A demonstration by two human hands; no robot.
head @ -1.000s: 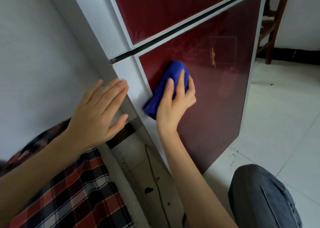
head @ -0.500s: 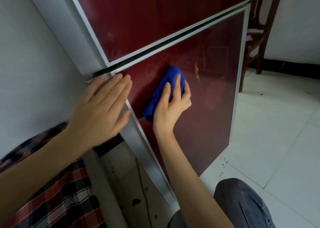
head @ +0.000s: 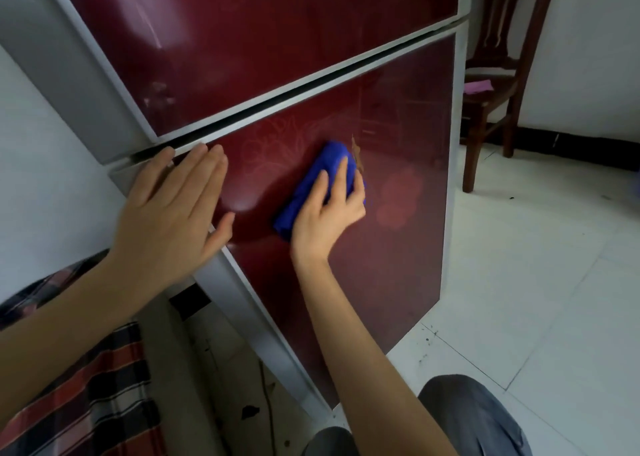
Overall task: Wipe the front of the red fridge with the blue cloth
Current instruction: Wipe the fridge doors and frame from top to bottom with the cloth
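Observation:
The red fridge (head: 398, 240) fills the upper middle of the view, with two glossy dark red doors framed in grey. My right hand (head: 329, 216) presses the bunched blue cloth (head: 318, 178) flat against the lower door, just below the gap between the doors, fingers extended over it. A small scuffed patch (head: 356, 154) on the door shows right beside the cloth. My left hand (head: 176, 213) rests flat, fingers straight, on the lower door's top left corner and grey edge.
A dark wooden chair (head: 495, 84) stands to the right of the fridge with a pink item (head: 478, 86) on its seat. A white wall (head: 45, 185) lies at the left, a plaid fabric (head: 86, 386) at the lower left. White floor tiles (head: 536, 282) and my grey-trousered knee (head: 474, 417) lie lower right.
My right hand has slid the cloth rightward across the lower door, from its left edge towards the scuffed patch. My left hand has moved up onto the door's top left corner.

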